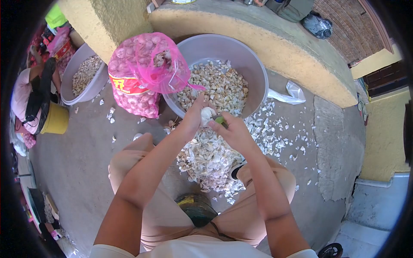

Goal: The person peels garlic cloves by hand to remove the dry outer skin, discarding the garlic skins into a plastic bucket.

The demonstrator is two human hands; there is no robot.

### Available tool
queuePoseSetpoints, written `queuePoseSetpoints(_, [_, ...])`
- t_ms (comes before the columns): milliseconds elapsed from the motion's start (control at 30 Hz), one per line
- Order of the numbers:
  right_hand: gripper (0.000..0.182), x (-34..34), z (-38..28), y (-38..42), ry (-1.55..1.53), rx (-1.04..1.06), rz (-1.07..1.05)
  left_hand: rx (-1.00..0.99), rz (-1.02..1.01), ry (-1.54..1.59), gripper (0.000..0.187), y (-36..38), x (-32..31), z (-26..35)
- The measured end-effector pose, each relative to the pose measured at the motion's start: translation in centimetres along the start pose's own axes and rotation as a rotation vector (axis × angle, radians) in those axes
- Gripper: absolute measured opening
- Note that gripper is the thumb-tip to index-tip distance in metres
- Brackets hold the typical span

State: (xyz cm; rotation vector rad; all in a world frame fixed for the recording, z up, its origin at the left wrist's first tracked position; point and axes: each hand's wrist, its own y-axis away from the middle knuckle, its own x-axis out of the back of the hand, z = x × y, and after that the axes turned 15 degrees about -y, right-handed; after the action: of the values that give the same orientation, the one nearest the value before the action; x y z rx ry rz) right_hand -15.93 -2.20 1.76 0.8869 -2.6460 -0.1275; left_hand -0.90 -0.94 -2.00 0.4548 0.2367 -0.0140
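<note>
My left hand (194, 117) is closed around a white garlic bulb (207, 115), just over the near rim of a large grey basin (257, 71). My right hand (235, 132) meets it from the other side, fingers wrapped on a small green-handled tool (221, 121); the rest of that tool is hidden. Separated garlic cloves (226, 88) cover the basin's bottom. Below both hands, between my feet, lies a heap of papery garlic skins (208, 161). A pink mesh bag (133, 69) full of garlic bulbs leans against the basin's left side.
At the far left another person (28, 92) sits by a yellow bucket (56, 118) and a second basin (69, 88) of cloves. A low yellow wall (258, 38) curves behind my basin. White plastic (292, 94) and scattered skins lie on the floor to the right.
</note>
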Motion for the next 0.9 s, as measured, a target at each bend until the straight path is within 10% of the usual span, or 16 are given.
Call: queuePoseSetpoints(900, [0.042,-2.6,1.6,0.3,0.527,0.208,-0.177,0.024,0.154,0.21,0.044,-0.7,0.6,-0.5])
